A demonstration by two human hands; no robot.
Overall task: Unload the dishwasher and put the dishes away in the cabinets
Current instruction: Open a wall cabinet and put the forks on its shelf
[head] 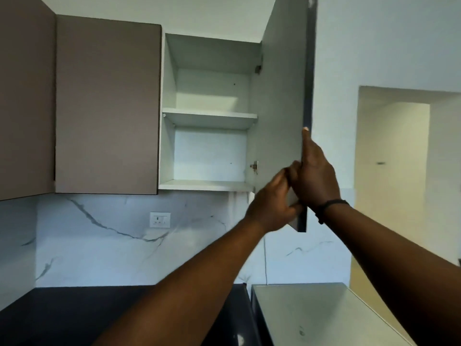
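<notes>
Marble-veined backsplash (99, 245) runs along the wall ahead of me, with a white wall socket (160, 220) set into it and a dark countertop (62, 315) below. Up above, two taupe cabinet doors (107, 108) stand closed on the left, and beside them the upper cabinet (209, 151) is wide open, white inside, its middle shelf (209, 116) and bottom shelf (204, 185) showing. No dish is in view on those shelves or in either of my hands.

Both my arms are raised to the open cabinet door (282, 108), which swings out towards me so I see its pale inner face and its dark front edge. My right hand (315, 176) lies against that front edge, index finger stretched straight up along it, the other fingers wrapping round the edge; a dark band (329, 208) sits on that wrist. My left hand (274, 203) is just below and to the left, fingers curled, pinching the lower part of the door on its inner face. The two hands touch at the knuckles.

Down at lower right, a pale grey appliance top (324, 315) sits next to the counter, and beyond it a doorway (394, 158) opens into a cream-lit room.
</notes>
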